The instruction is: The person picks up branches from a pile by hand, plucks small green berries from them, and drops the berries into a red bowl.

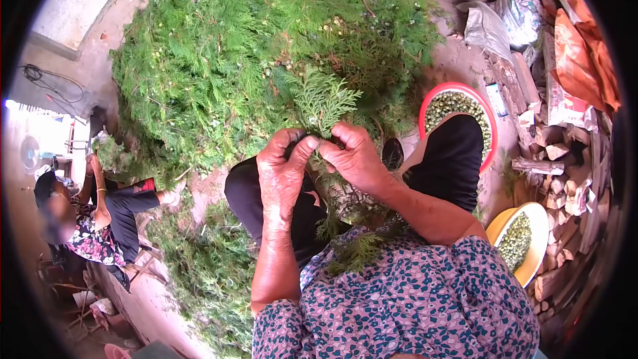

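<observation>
In the head view, a green cypress-like sprig (323, 101) with flat, scaly leaves stands up between my two hands, above my lap. My left hand (284, 159) pinches near its lower end with thumb and bent fingers. Close beside it, my right hand (353, 154) is also closed on the sprig, the thumbs almost touching. Whether a small fruit sits between the fingertips is hidden. Loose bits of greenery (359, 252) lie on my patterned shirt and lap.
A large heap of cut branches (219, 60) spreads ahead, with more branches (199, 279) at lower left. On the right stand a red-rimmed basin (492, 139) and a yellow basin (539, 239), both holding small green fruits, beside stacked firewood (555, 193). Another person (100, 226) sits at left holding greenery.
</observation>
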`<state>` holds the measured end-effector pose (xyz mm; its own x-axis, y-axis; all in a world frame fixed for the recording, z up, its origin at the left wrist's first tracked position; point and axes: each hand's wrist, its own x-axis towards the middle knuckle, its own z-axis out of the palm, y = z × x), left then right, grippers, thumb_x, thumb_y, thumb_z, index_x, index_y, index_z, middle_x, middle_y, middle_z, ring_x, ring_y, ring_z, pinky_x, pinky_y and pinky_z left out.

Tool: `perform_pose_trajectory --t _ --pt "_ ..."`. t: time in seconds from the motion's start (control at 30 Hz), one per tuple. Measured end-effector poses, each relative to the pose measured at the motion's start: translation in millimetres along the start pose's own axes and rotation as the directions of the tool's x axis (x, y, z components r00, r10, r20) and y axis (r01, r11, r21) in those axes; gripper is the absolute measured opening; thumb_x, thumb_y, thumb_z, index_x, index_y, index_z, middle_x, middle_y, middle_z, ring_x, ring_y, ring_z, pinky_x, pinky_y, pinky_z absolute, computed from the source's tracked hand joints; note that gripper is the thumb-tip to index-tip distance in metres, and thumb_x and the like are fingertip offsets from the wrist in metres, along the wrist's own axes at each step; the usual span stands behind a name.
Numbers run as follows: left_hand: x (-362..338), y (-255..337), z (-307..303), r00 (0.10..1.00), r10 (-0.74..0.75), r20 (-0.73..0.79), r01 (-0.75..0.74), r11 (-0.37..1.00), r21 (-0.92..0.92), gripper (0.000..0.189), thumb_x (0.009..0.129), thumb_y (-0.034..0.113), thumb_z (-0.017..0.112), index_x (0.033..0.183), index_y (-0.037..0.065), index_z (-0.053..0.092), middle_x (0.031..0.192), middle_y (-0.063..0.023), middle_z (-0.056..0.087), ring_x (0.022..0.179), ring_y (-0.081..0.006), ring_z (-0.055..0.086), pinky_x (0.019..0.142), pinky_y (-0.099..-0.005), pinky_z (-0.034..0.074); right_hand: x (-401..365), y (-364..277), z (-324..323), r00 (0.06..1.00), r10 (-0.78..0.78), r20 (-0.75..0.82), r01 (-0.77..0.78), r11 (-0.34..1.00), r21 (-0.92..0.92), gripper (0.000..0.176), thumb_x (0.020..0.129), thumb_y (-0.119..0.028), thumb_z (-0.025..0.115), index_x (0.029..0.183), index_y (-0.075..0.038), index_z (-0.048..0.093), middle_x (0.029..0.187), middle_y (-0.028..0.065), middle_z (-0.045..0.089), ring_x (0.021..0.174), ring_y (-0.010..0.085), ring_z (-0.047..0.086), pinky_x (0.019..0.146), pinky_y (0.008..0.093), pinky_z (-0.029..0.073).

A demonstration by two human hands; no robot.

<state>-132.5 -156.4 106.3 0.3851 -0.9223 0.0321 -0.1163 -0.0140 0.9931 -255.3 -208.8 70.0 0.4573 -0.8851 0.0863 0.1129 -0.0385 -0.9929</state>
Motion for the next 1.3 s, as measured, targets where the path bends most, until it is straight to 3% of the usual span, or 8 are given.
perform_pose_trajectory --t 0.3,0.43,0.57,0.63,0.73,1.07,1.13,1.3 --pt "4.2 -14.0 -13.6 0.988 -0.152 -0.032 0.086 0.709 -0.699 0.010 0.082 0.013 0.060 0.086 0.004 0.058 0.079 -0.0064 0.060 0.052 -0.0090 0.046 0.042 -0.0201 0.034 -0.6 -4.4 -6.5 0.969 0.195 0.151 -0.230 0.936 0.265 0.035 0.090 -0.030 0.049 0.068 -0.003 0.048 0.058 -0.0057 0.040 0.049 0.0021 0.044 0.040 0.0182 0.041" --pt "5.3 -13.8 -14.8 0.991 -0.123 -0.049 0.062 0.757 -0.650 0.012 0.081 0.015 0.061 0.082 0.002 0.060 0.074 -0.0044 0.058 0.044 -0.0075 0.041 0.039 -0.0189 0.030 -2.8 -2.6 -5.6 0.956 0.249 0.153 -0.277 0.940 0.200 0.040 0.091 -0.034 0.045 0.069 -0.002 0.048 0.053 -0.0059 0.036 0.049 0.0027 0.046 0.037 0.0195 0.038" --pt "4.7 -3.9 -5.7 0.995 -0.087 -0.048 0.083 0.992 -0.090 0.020 0.077 0.012 0.067 0.092 -0.001 0.062 0.077 -0.0018 0.060 0.064 -0.0067 0.051 0.056 -0.0203 0.042 -2.9 -11.7 -3.7 0.961 0.234 0.145 -0.249 0.963 0.099 0.038 0.091 -0.029 0.047 0.064 -0.001 0.047 0.049 -0.0045 0.032 0.047 0.0034 0.041 0.036 0.0232 0.032" --pt "5.4 -1.9 -4.0 0.996 -0.087 -0.010 0.086 0.994 -0.065 0.024 0.077 0.013 0.068 0.093 -0.003 0.061 0.081 -0.0037 0.061 0.074 -0.0075 0.052 0.067 -0.0215 0.043 -1.9 -12.4 -6.3 0.982 0.137 0.132 -0.118 0.983 -0.142 0.037 0.088 -0.023 0.051 0.060 0.000 0.044 0.048 -0.0022 0.030 0.046 0.0052 0.034 0.038 0.0277 0.026" --pt "7.2 -11.9 -1.7 0.999 0.009 0.043 -0.009 1.000 -0.011 0.020 0.077 0.014 0.067 0.090 0.000 0.060 0.069 0.0035 0.055 0.054 -0.0016 0.041 0.047 -0.0168 0.033 -3.0 -7.8 -7.3 0.992 -0.011 0.124 0.034 0.982 -0.187 0.036 0.086 -0.018 0.053 0.058 0.001 0.043 0.047 -0.0010 0.028 0.045 0.0071 0.029 0.039 0.0309 0.022" --pt "-4.5 -4.8 -3.5 0.957 -0.257 0.134 0.265 0.963 -0.044 0.020 0.081 0.020 0.062 0.090 0.003 0.059 0.071 0.0015 0.055 0.050 -0.0023 0.044 0.044 -0.0177 0.036 -7.5 1.7 -17.2 0.951 -0.092 0.296 0.143 0.977 -0.155 0.010 0.079 -0.012 0.056 0.073 -0.004 0.059 0.052 0.0080 0.039 0.048 0.0159 0.037 0.046 0.0330 0.027" --pt "-9.1 -5.9 1.4 0.955 -0.264 0.137 0.273 0.961 -0.048 0.020 0.083 0.022 0.061 0.088 0.003 0.058 0.069 0.0016 0.052 0.052 -0.0030 0.043 0.046 -0.0182 0.036 -8.7 1.9 -18.9 0.911 -0.318 0.264 0.382 0.890 -0.248 0.009 0.077 -0.012 0.056 0.074 -0.004 0.059 0.054 0.0090 0.040 0.049 0.0194 0.040 0.046 0.0339 0.027" --pt "-11.3 -22.6 6.0 0.997 -0.014 0.071 0.012 0.999 0.030 0.014 0.084 0.015 0.060 0.087 0.001 0.058 0.067 0.0021 0.050 0.055 -0.0039 0.037 0.049 -0.0196 0.033 -4.3 -2.0 -19.4 0.954 0.037 0.296 0.020 0.982 -0.187 0.014 0.078 -0.015 0.057 0.073 -0.002 0.059 0.053 0.0023 0.045 0.049 0.0109 0.040 0.045 0.0311 0.027"
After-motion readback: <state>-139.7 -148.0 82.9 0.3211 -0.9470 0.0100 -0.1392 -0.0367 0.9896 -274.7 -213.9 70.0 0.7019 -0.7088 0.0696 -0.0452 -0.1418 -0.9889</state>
